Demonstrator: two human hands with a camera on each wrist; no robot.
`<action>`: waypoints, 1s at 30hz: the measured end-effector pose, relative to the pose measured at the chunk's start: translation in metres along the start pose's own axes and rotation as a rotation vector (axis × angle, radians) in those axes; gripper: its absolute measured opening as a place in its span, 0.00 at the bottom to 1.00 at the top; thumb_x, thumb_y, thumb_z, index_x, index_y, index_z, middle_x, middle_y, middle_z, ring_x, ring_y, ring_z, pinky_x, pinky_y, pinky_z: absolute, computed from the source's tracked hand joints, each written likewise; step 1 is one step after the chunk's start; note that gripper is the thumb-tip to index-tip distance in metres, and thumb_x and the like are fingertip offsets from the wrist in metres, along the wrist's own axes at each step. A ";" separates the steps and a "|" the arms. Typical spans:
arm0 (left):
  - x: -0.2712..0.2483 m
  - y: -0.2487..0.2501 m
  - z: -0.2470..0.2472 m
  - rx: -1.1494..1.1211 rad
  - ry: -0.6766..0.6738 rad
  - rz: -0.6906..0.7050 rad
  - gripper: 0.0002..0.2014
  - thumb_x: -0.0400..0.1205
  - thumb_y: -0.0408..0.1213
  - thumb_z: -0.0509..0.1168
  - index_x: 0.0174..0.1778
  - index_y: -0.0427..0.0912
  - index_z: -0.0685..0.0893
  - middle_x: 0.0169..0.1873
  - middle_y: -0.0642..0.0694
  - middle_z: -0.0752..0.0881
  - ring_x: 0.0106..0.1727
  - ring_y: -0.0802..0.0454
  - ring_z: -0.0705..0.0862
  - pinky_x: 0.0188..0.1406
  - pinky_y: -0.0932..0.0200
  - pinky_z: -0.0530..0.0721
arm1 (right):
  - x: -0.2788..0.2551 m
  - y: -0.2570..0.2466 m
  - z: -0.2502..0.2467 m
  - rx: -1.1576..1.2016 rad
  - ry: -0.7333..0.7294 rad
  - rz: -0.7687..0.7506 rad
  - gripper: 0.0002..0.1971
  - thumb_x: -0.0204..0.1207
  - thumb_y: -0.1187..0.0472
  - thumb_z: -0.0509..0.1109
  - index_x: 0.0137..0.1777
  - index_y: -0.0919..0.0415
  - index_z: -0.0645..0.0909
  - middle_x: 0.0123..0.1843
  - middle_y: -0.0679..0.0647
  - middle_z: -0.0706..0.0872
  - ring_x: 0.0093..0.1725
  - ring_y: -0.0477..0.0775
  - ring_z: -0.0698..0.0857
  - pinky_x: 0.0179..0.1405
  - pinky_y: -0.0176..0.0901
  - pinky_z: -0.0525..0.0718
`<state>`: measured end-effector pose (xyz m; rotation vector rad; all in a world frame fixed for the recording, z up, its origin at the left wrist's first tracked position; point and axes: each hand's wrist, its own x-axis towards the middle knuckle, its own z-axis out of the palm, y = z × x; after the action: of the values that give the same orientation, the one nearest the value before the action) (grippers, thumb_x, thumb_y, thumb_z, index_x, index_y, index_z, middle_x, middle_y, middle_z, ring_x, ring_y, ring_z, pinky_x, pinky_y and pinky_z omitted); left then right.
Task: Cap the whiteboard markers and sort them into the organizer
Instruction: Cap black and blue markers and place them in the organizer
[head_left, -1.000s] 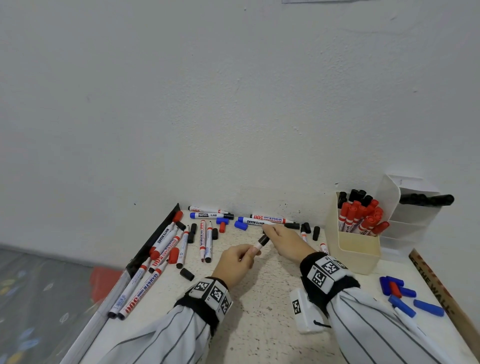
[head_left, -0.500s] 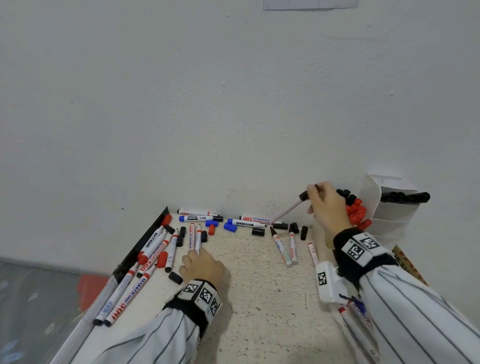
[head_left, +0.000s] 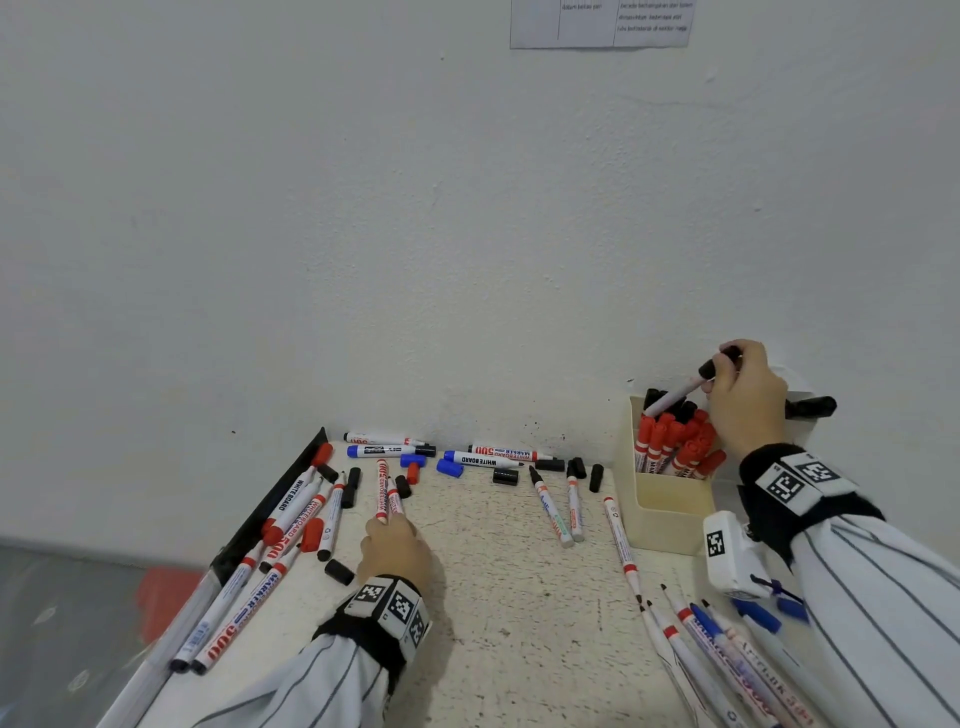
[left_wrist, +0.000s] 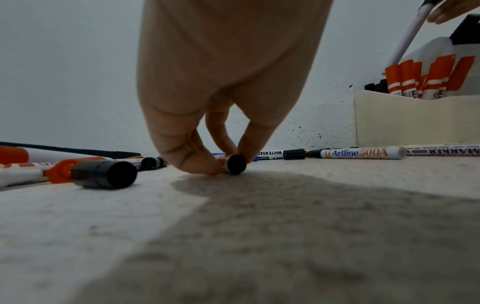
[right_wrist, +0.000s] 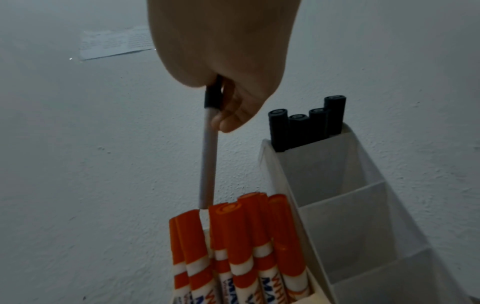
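Slim white black-capped marker (head_left: 675, 396), tilted, pinched above organizer (head_left: 667, 519)

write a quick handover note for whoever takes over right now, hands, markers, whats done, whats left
Right hand grips a capped black marker, its lower end going in among the red markers in the cream bin.
Left hand pinches the end of a marker lying on the table.
Done: red and black markers in the bin, four black ones in the white organizer.
Left: many uncapped markers and loose caps still on the table.

Head view high over the table (head_left: 519, 597), left wrist view skimming it, right wrist view close above cream organizer (right_wrist: 319, 292), shared by all
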<state>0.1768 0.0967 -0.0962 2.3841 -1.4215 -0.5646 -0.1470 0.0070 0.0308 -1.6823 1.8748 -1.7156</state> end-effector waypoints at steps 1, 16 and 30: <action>0.000 0.000 0.001 -0.033 -0.005 0.005 0.15 0.84 0.39 0.57 0.66 0.41 0.74 0.63 0.39 0.73 0.63 0.43 0.77 0.63 0.51 0.78 | -0.002 -0.002 -0.003 0.019 0.026 -0.012 0.11 0.84 0.62 0.56 0.61 0.66 0.73 0.51 0.67 0.84 0.48 0.67 0.85 0.51 0.59 0.83; -0.005 0.010 -0.007 -0.252 -0.014 -0.124 0.17 0.86 0.34 0.50 0.71 0.36 0.65 0.61 0.31 0.76 0.61 0.36 0.78 0.49 0.50 0.71 | -0.014 0.011 -0.036 0.128 0.160 -0.161 0.12 0.83 0.62 0.53 0.62 0.68 0.68 0.45 0.61 0.80 0.41 0.65 0.84 0.41 0.58 0.83; -0.003 0.008 -0.006 -0.273 0.062 -0.152 0.16 0.86 0.35 0.51 0.66 0.29 0.70 0.62 0.29 0.77 0.63 0.32 0.77 0.60 0.43 0.74 | -0.031 0.042 -0.060 -0.048 0.178 -0.179 0.13 0.81 0.64 0.56 0.60 0.74 0.71 0.54 0.71 0.77 0.50 0.64 0.77 0.47 0.38 0.69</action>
<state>0.1722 0.0961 -0.0863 2.2791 -1.0670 -0.6695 -0.2022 0.0575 0.0038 -1.8207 1.9024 -1.9634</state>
